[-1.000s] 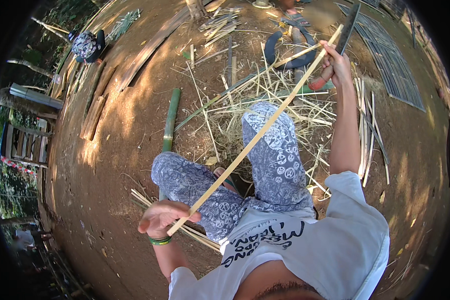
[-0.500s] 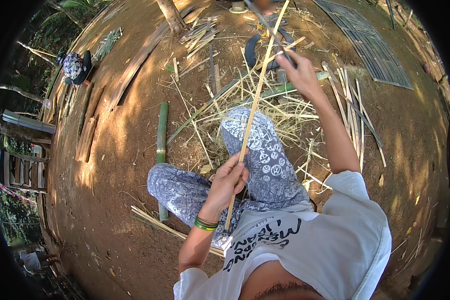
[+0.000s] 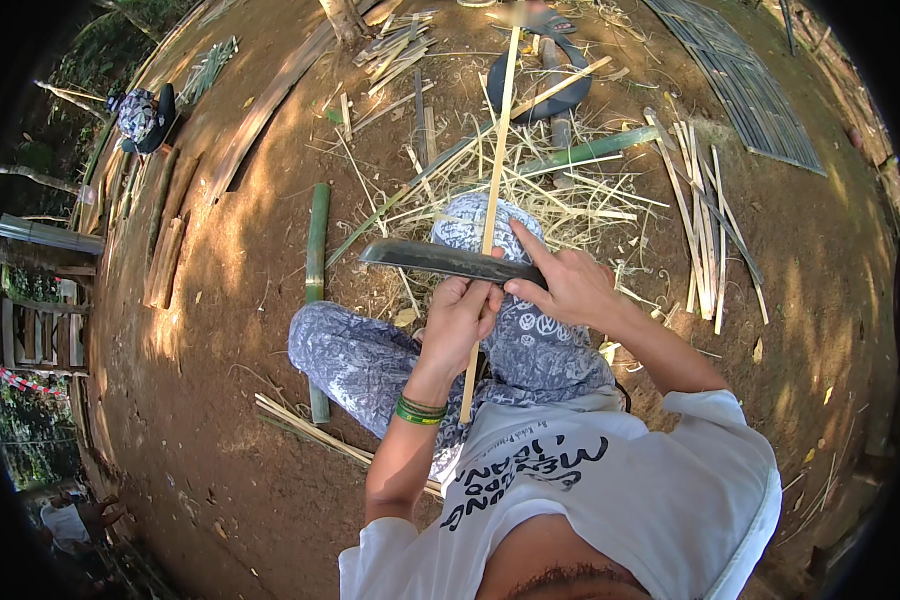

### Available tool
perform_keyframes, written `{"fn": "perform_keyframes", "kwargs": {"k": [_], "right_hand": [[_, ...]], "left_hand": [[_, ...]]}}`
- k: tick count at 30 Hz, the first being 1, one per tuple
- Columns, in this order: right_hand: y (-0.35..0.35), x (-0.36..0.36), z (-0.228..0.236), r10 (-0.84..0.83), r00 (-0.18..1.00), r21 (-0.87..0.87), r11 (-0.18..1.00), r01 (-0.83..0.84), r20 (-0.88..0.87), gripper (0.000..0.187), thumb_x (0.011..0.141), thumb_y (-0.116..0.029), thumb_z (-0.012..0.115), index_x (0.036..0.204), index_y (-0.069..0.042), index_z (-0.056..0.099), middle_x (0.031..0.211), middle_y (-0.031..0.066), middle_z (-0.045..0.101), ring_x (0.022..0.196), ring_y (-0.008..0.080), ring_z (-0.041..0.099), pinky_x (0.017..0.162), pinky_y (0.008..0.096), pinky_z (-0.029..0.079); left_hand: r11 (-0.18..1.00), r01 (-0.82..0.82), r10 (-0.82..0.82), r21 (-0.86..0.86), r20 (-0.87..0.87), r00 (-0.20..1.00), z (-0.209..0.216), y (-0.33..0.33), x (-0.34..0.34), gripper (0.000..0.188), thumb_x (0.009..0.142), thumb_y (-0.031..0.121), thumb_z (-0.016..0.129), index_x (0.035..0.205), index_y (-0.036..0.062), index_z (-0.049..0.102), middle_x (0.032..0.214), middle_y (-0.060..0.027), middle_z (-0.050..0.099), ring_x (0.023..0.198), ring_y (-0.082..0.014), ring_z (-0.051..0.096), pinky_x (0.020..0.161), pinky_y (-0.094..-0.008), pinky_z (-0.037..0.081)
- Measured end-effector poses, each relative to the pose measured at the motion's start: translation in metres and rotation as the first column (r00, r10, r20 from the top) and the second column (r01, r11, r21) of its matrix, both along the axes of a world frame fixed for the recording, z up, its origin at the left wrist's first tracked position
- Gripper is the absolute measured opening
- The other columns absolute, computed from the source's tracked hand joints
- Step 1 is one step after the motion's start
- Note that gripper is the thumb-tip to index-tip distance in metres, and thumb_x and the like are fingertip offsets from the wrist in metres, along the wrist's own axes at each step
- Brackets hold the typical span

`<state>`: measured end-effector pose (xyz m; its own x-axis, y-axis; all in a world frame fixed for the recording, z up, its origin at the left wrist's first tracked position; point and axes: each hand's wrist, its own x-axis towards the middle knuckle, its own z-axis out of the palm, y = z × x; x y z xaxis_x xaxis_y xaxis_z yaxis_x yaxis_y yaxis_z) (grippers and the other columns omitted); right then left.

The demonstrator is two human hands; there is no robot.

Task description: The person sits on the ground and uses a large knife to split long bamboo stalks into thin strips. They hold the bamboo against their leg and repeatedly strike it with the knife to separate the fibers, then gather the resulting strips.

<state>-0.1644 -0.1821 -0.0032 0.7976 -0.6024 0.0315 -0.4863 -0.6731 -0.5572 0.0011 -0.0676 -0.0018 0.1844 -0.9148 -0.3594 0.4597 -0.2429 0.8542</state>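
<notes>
My left hand is closed around a long pale bamboo strip in front of my lap. The strip runs from near my waist, over my raised knee, toward the top of the view. A machete with a broad dark blade lies crosswise on the strip just above my left fingers, its tip pointing left. My right hand grips it at the right end, with the index finger stretched forward and the thumb along the blade side. The handle is mostly hidden under that hand.
Pale shavings pile beyond my knees around a green bamboo piece and a black ring. A green bamboo pole lies by my left knee. Strips lie right, near a slatted panel. A person crouches far left.
My right hand has brought the machete back from the strip's far part to just above my left hand. The strip has tilted more upright, and its far end has shifted left.
</notes>
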Motion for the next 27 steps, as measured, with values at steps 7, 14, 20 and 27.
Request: {"fn": "perform_keyframes", "kwargs": {"k": [7, 14, 20, 27], "right_hand": [[-0.001, 0.002, -0.006, -0.024, 1.0, -0.073, 0.997, 0.024, -0.006, 0.086, 0.094, -0.056, 0.055, 0.156, -0.005, 0.023, 0.056, 0.0236, 0.055, 0.055, 0.0442, 0.058, 0.057, 0.053, 0.046], [0.004, -0.001, 0.003, 0.012, 0.998, -0.044, 0.999, -0.015, -0.068, 0.085, 0.096, -0.053, 0.054, 0.155, -0.001, 0.022, 0.055, 0.0234, 0.053, 0.051, 0.0426, 0.055, 0.056, 0.0522, 0.044], [-0.001, 0.0, -0.004, -0.001, 0.999, -0.062, 0.998, -0.001, -0.038, 0.085, 0.097, -0.052, 0.053, 0.155, 0.0, 0.021, 0.056, 0.0242, 0.053, 0.053, 0.0428, 0.056, 0.057, 0.0525, 0.044], [-0.002, 0.001, 0.001, -0.001, 1.0, -0.062, 0.998, 0.001, -0.012, 0.087, 0.096, -0.053, 0.054, 0.152, 0.006, 0.024, 0.055, 0.0228, 0.056, 0.051, 0.043, 0.059, 0.057, 0.0524, 0.048]], "left_hand": [[1.0, 0.03, -0.03, 0.001, 0.032, 0.999, -0.005, 0.016, -0.003, 0.029, 0.106, 0.015, 0.045, 0.13, 0.0024, 0.057, 0.067, 0.0026, 0.048, 0.046, -0.0031, 0.037, 0.041, -0.0199, 0.027], [1.0, 0.024, -0.024, 0.011, 0.013, 1.0, -0.002, 0.002, 0.0, 0.033, 0.106, 0.015, 0.046, 0.134, 0.0038, 0.058, 0.066, 0.0034, 0.049, 0.047, -0.0022, 0.037, 0.04, -0.0198, 0.027], [0.999, 0.037, -0.037, -0.002, 0.029, 0.999, -0.006, 0.005, -0.001, 0.034, 0.106, 0.015, 0.047, 0.136, 0.0043, 0.057, 0.066, 0.0039, 0.047, 0.046, -0.0016, 0.036, 0.04, -0.0193, 0.027], [0.999, 0.048, -0.048, 0.004, 0.029, 0.998, -0.002, 0.009, -0.002, 0.031, 0.106, 0.015, 0.045, 0.133, 0.0034, 0.057, 0.065, 0.0048, 0.045, 0.046, -0.0014, 0.033, 0.04, -0.0182, 0.025]]}}
